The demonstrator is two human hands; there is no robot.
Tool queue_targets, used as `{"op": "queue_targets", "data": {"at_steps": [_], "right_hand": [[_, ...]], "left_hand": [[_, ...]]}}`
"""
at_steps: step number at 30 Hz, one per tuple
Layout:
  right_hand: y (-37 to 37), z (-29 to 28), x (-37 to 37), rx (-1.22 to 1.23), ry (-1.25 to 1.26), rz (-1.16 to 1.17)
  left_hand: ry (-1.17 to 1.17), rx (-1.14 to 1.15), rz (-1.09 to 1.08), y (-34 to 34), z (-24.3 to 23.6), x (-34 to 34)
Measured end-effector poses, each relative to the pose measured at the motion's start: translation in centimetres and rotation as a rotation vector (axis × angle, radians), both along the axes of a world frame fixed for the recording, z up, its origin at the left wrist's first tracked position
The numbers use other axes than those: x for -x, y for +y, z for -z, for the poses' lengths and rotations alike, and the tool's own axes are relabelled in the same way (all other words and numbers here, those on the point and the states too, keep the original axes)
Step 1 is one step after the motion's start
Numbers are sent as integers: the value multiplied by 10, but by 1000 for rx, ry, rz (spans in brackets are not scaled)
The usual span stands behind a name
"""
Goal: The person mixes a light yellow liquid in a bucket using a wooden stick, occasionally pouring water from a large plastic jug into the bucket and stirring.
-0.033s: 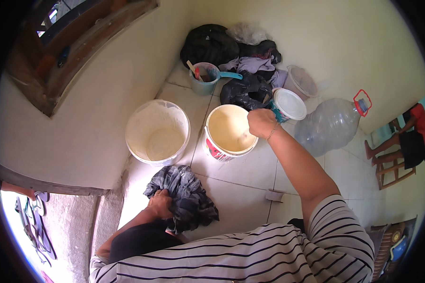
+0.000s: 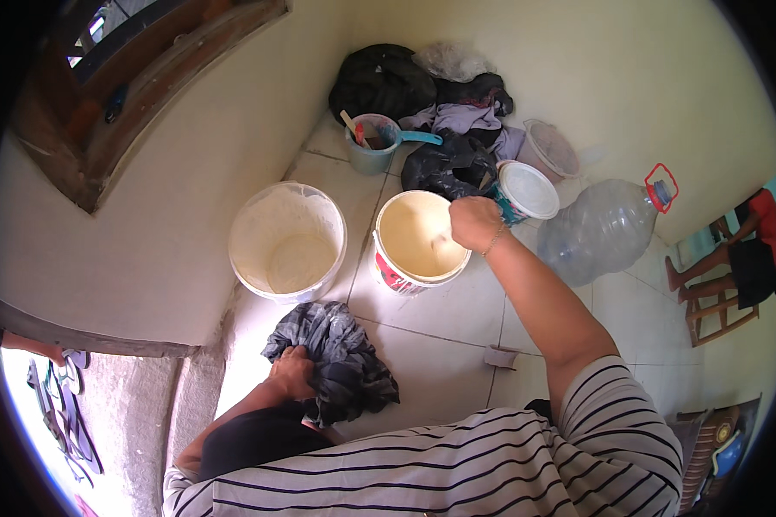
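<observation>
At the lower left, my left hand (image 2: 291,374) has its fingers curled into a bunched dark grey patterned cloth (image 2: 343,358) lying on the tiles. A closed fist is what my right hand (image 2: 476,224) makes over the right rim of a bucket (image 2: 401,277) with pale cream inside. Whatever that fist may hold is hidden. A small darker mark shows within the bucket just below and left of the fist, too blurred to name. Left of this bucket stands a larger whitish tub (image 2: 289,233), its inner walls smeared pale.
Farther back are a dipper (image 2: 372,159) with tools in it, a black plastic bag (image 2: 450,168), a lidded tub (image 2: 530,191) and piled clothes (image 2: 467,119). A large clear bottle (image 2: 599,231) lies to the right. A person (image 2: 741,250) sits on a stool at far right.
My right hand has shifted slightly left over the bucket's rim, and the darker mark inside has moved a little with it. My left hand and the cloth look unchanged.
</observation>
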State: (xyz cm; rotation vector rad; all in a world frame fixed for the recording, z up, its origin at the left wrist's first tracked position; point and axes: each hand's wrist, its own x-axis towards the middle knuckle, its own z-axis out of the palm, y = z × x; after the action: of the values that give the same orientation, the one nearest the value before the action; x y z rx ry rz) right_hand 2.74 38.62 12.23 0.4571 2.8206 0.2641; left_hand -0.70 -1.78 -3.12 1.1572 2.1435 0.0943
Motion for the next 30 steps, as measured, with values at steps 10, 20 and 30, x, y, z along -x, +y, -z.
{"op": "queue_targets", "data": {"at_steps": [10, 20, 30], "right_hand": [[-16, -28, -30, 278, 164, -133], [-15, -97, -86, 361, 542, -140], [-1, -44, -90, 239, 402, -167]], "left_hand": [[-29, -7, -20, -3, -2, 0], [-10, -7, -2, -1, 2, 1], [14, -7, 12, -2, 5, 1]]}}
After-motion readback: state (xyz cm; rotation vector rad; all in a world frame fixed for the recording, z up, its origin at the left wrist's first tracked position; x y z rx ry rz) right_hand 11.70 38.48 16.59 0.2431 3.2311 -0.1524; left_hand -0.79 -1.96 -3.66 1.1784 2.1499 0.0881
